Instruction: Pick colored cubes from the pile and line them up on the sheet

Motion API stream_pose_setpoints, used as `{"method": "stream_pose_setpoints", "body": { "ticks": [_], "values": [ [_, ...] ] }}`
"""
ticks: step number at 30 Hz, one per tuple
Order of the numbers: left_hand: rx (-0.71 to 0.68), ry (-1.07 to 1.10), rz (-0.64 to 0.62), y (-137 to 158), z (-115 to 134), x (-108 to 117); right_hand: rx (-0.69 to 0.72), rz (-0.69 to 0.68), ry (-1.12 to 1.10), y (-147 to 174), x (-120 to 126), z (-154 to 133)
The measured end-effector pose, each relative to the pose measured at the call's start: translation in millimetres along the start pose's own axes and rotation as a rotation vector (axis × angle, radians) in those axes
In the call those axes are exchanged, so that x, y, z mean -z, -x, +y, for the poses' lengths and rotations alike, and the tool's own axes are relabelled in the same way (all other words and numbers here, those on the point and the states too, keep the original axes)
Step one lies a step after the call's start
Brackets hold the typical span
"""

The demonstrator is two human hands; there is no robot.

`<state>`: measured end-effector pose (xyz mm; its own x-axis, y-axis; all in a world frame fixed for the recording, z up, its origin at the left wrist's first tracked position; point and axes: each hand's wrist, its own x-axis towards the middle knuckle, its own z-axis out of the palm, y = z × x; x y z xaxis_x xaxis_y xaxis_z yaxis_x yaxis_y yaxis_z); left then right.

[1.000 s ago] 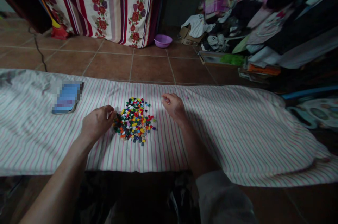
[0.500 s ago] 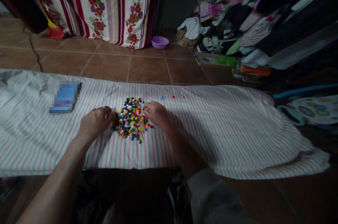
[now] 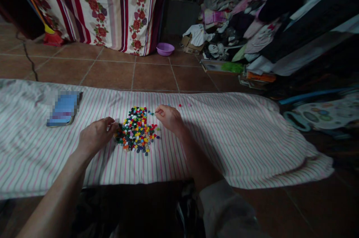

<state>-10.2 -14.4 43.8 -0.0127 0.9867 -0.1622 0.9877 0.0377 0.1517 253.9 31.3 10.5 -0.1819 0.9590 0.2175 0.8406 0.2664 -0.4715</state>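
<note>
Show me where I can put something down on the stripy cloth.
The widest bare patch of striped cloth lies right of the right forearm. A smaller one lies between the forearms, from the pile of coloured pieces to the near edge. It's crowded between the left hand and right hand, where the pile is.

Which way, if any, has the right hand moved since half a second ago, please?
Yes: judged against the resting phone, the right hand has moved rightward and slightly forward.

Right fingers (image 3: 160, 110) blurry, their contents unclear
</note>
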Motion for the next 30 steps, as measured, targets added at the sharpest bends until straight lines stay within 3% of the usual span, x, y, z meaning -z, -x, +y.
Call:
{"method": "stream_pose_setpoints", "body": {
  "ticks": [12,19,24,30],
  "values": [
    [0.021,-0.028,0.020,0,5,1,-0.228,0.119,-0.007,13,50,51],
    [0.006,-0.051,0.019,-2,6,-1,-0.372,0.318,-0.022,26,71,95],
    [-0.012,-0.082,0.033,-2,6,-5,-0.456,0.439,-0.062,30,76,122],
    [-0.013,-0.103,0.046,-4,8,-7,-0.527,0.512,-0.079,31,65,146]
  ]
}}
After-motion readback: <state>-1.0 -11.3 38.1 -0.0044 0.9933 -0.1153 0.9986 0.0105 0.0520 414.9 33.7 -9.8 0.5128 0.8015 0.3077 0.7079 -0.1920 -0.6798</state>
